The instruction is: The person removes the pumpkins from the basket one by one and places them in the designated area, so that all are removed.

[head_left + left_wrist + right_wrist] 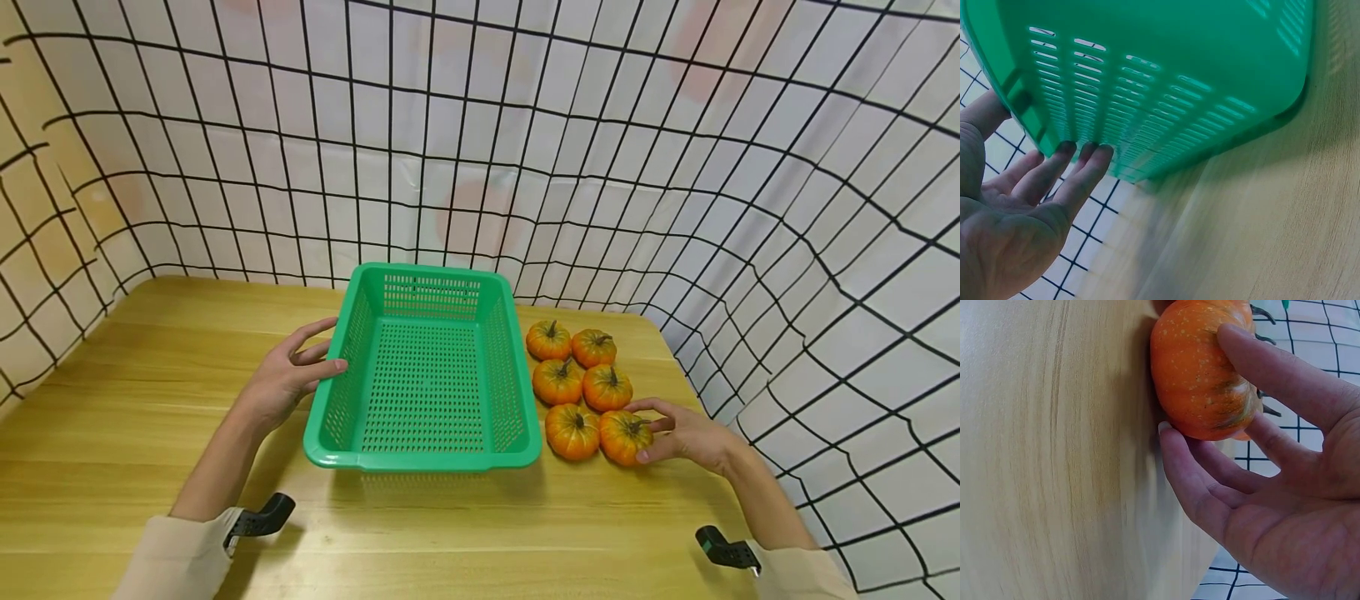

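Observation:
A green plastic basket (423, 461) with slotted walls stands on the wooden table, and no items lie inside it. My left hand (281, 379) holds its left side, thumb over the rim and fingertips against the outer wall (1166, 119). To the right of the basket, several small orange pumpkins (557, 382) sit in two columns. My right hand (686, 435) grips the front right pumpkin (624, 439). In the right wrist view its thumb lies on that pumpkin (1197, 369), while the other fingers (1185, 469) curve around the lower side near the tabletop.
A black wire grid (480, 158) with pale patterned sheeting behind it encloses the back and both sides of the table (450, 542). Black wrist mounts (262, 515) stick out from both sleeves.

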{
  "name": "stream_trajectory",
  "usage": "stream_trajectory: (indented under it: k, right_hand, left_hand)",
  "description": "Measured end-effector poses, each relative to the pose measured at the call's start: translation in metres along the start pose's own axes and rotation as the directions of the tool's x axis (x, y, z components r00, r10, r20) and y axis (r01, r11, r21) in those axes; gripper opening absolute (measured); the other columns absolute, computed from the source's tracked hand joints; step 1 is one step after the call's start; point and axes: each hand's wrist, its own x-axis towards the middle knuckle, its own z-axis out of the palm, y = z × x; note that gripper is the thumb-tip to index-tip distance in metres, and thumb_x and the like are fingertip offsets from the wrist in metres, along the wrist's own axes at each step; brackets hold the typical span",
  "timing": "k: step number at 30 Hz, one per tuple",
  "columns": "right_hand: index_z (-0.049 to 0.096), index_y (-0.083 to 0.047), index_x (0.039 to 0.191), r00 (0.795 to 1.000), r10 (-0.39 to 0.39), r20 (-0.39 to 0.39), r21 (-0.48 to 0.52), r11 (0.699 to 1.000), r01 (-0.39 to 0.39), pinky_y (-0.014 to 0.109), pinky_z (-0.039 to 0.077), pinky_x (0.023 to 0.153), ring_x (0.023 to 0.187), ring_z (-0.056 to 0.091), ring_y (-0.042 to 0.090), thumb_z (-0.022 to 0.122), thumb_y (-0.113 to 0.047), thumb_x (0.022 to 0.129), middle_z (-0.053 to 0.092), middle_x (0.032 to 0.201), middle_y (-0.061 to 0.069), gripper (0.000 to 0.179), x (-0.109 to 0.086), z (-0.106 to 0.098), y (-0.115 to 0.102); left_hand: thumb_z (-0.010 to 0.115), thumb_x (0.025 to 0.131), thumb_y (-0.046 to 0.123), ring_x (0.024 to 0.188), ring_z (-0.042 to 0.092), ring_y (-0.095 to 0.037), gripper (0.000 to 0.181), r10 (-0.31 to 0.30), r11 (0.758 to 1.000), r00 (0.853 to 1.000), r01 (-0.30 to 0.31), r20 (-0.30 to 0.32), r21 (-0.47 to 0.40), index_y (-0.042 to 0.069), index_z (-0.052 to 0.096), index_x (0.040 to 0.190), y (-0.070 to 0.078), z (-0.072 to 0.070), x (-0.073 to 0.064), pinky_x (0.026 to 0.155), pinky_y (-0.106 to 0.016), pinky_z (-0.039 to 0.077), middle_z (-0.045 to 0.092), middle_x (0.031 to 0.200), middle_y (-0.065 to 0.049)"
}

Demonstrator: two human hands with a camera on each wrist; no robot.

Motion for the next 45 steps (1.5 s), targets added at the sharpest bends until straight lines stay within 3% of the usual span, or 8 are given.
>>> stream_trajectory:
  k: [12,21,25,30,39,45]
  right_hand:
    - [0.038,-0.005,0.152,1.000,0.004,0.012,0.007,1.000,-0.004,0.067,0.039,0.107,0.144,0.019,0.057,0.083,-0.012,0.083,0.021,0.154,0.042,0.082,0.001,-0.001,-0.001]
    - [0.034,-0.005,0.153,0.999,0.004,0.040,0.026,1.000,-0.005,0.056,0.047,0.105,0.144,0.019,0.058,0.081,-0.012,0.086,0.021,0.153,0.043,0.083,-0.003,-0.005,-0.001]
    - [0.032,-0.002,0.154,0.998,-0.017,0.052,0.027,1.000,0.016,0.052,0.051,0.101,0.139,0.036,0.053,0.079,-0.011,0.086,0.024,0.152,0.043,0.083,-0.005,-0.010,-0.005]
    - [0.026,-0.001,0.156,0.998,-0.044,0.047,0.008,0.999,0.044,0.054,0.052,0.100,0.119,0.063,0.038,0.077,-0.010,0.088,0.029,0.150,0.043,0.085,-0.010,-0.020,-0.016]
    - [0.033,-0.007,0.154,0.995,-0.065,-0.075,-0.075,0.995,0.059,0.051,0.052,0.102,0.126,0.057,0.036,0.074,-0.026,0.094,0.035,0.152,0.035,0.075,-0.012,-0.027,-0.045]
    - [0.034,-0.009,0.154,0.969,-0.089,-0.230,-0.170,0.984,0.050,0.051,0.050,0.105,0.127,0.057,0.042,0.065,-0.048,0.098,0.048,0.148,0.029,0.075,-0.011,-0.018,-0.066]
  left_hand:
    - [0.071,0.096,0.012,0.116,0.067,-0.015,0.079,0.005,1.000,1.000,-0.005,0.008,-0.006,0.017,0.026,0.161,0.001,0.000,0.000,0.091,-0.032,0.058,0.036,0.159,-0.027]
    - [0.071,0.096,0.012,0.121,0.063,-0.014,0.079,0.006,1.000,1.000,-0.006,0.017,-0.010,0.017,0.025,0.161,-0.002,0.001,0.001,0.091,-0.032,0.058,0.036,0.159,-0.026]
    - [0.070,0.096,0.011,0.118,0.066,-0.017,0.079,0.014,1.000,1.000,-0.013,0.024,-0.010,0.016,0.025,0.161,-0.003,0.000,0.001,0.090,-0.035,0.058,0.036,0.159,-0.027]
    - [0.070,0.096,0.011,0.115,0.068,-0.018,0.079,0.016,1.000,1.000,-0.016,0.023,0.000,0.017,0.025,0.161,-0.001,-0.001,0.001,0.090,-0.035,0.058,0.037,0.158,-0.027]
    - [0.070,0.096,0.010,0.114,0.069,-0.018,0.079,0.012,1.000,1.000,-0.012,0.026,-0.008,0.017,0.025,0.161,-0.001,-0.002,-0.001,0.089,-0.035,0.059,0.040,0.157,-0.023]
    - [0.070,0.096,0.009,0.114,0.068,-0.018,0.078,0.010,1.000,0.999,-0.009,0.030,-0.022,0.017,0.026,0.160,0.000,-0.002,0.000,0.090,-0.034,0.058,0.043,0.155,-0.020]
